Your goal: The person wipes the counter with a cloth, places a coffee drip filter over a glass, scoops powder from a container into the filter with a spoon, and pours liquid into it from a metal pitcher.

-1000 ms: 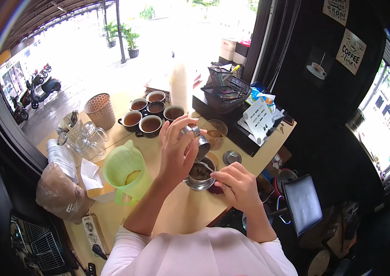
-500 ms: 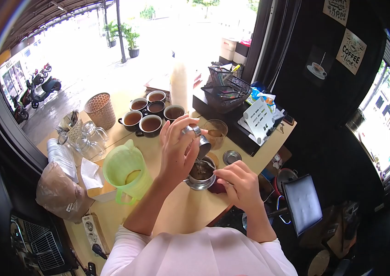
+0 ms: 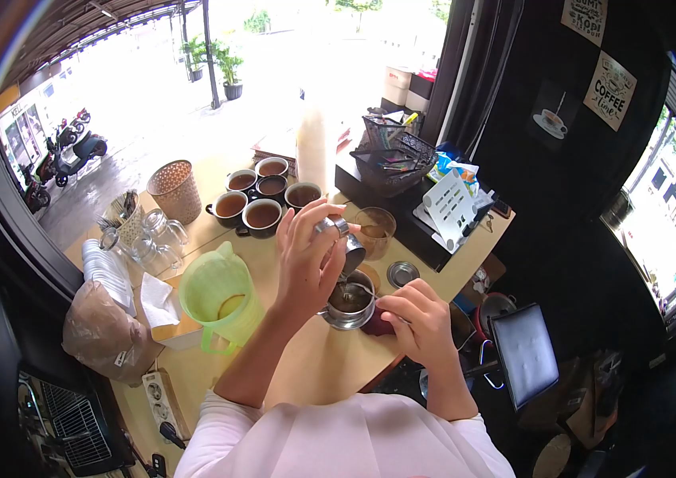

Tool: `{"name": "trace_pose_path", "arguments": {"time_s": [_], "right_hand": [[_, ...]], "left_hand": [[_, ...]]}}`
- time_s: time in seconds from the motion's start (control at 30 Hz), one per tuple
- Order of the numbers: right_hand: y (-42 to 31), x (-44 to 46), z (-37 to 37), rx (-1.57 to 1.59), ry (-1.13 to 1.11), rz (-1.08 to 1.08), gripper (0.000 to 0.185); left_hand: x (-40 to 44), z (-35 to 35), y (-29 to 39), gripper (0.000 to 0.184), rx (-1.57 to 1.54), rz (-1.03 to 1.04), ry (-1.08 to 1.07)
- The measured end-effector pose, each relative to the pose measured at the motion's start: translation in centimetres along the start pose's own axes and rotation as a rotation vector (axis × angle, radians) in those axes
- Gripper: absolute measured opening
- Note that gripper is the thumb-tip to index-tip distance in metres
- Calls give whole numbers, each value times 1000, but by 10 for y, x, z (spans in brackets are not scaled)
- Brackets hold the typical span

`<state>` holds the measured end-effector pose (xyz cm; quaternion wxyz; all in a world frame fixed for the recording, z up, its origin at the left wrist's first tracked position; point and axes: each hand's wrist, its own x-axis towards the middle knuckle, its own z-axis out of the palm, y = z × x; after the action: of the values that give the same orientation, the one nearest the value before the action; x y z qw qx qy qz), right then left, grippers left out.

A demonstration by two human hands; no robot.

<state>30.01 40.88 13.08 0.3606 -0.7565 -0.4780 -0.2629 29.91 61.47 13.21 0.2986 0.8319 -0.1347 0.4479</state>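
My left hand is wrapped round a small metal cup, tilted with its mouth downward. Directly below stands a round metal pot with dark contents. My right hand pinches the thin handle of a spoon, whose head is inside the pot's rim. A dark red object shows partly beneath my right hand. Just beyond the pot are a round metal lid and a clear glass with some brown contents.
Several dark cups of brown drink stand at the back, near a tall pale bottle. To the left are a green pitcher, glass mugs and a woven basket. A black box with a tablet-like white stand borders the right.
The spoon has shifted in the pot, and more of it shows now. My right hand has moved slightly to the right. My left hand and the tilted cup stay nearly in place.
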Motion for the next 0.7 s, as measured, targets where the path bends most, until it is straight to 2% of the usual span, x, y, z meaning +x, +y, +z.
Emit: {"name": "trace_pose_path", "arguments": {"time_s": [0.1,0.4,0.7], "right_hand": [[-3,2,1,-6,-30,-30,18],[-1,1,2,16,-31,-20,17],[0,0,2,36,-18,-6,17]], "left_hand": [[0,0,0,14,14,-18,7],[0,0,1,20,0,-10,-6],[0,1,-1,13,23,-5,8]]}}
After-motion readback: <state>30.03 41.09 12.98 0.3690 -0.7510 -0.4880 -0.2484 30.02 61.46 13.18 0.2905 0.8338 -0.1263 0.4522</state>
